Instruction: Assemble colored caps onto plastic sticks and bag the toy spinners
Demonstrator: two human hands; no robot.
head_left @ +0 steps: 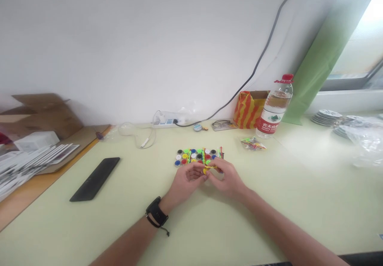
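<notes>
My left hand (186, 181) and my right hand (226, 177) meet over the pale green table (293, 186), both pinched on a small yellow piece (206, 170) with a thin stick through it. Just beyond my fingers lies a grid of small round coloured pieces (197, 156), joined by green, yellow and red sticks. A black watch sits on my left wrist.
A black phone (95, 178) lies to the left. A small bag of coloured parts (253, 143) and a water bottle (273, 112) stand to the right, with an orange striped bag (247, 109) behind. A power strip (169, 121) and cables run along the wall. Boxes and papers (32, 154) fill the far left.
</notes>
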